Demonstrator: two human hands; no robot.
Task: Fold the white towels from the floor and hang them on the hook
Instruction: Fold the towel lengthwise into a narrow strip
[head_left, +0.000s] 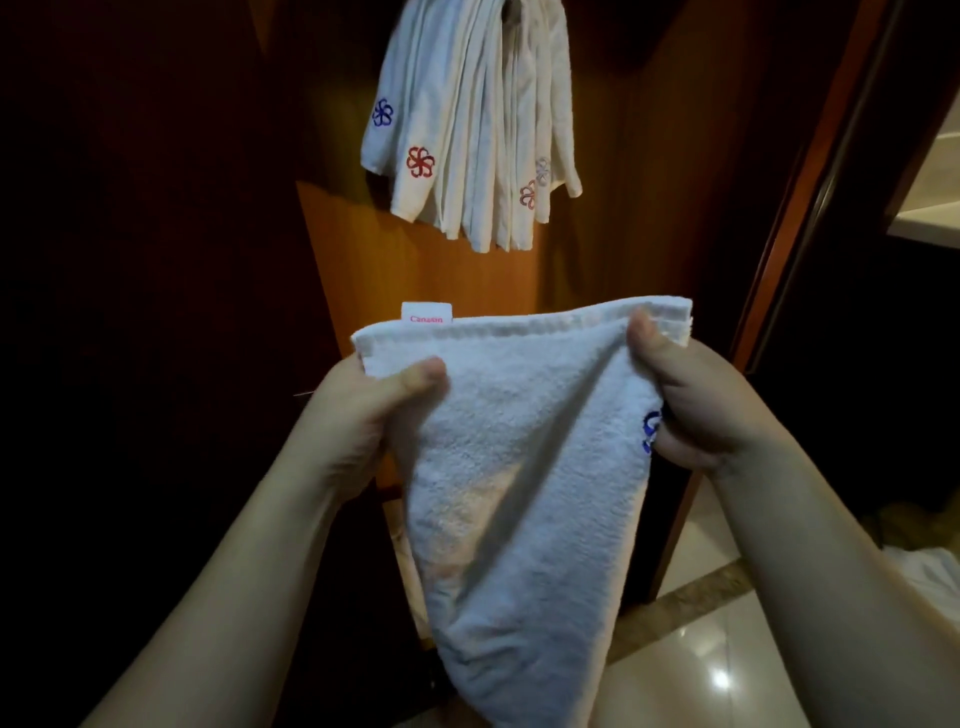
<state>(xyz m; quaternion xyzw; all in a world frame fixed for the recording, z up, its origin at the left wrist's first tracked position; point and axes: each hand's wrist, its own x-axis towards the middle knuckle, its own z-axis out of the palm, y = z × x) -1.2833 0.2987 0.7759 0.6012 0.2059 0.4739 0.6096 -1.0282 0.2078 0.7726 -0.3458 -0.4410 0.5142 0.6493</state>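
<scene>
1. Head view: a white towel (524, 467) is held up in front of the person, its hemmed top edge running roughly level from left to right and its body hanging down to a narrowed lower end.
2. Left hand (358, 415) — pinches the top-left corner, thumb on the near face, fingers hidden behind the cloth.
3. Right hand (696, 405) — pinches the top-right corner the same way; a blue embroidered mark (652, 431) shows just beside its fingers.
4. The hands are apart, one at each end of the top edge, with the cloth fairly taut between them. A small label (426, 317) stands up from the hem near the left corner.
5. Governing relation: the hung towels (467, 130) lie directly above and beyond the held towel, against the wooden panel (363, 249). Their top gathers at the upper frame edge; the hook itself is hidden behind them.
6. Axis: the held towel's top edge lies crosswise, while the hung towels drape vertically. The bunch sits nearly midway between the hands, slightly toward the left, so neither hand is clearly closer.
7. Judgement: the towel appears to be folded once, and hanging probably calls for raising it and draping its middle over the hook.
8. More white cloth (930, 566) lies on the tiled floor (727, 649) at the right edge — probably further towels.
</scene>
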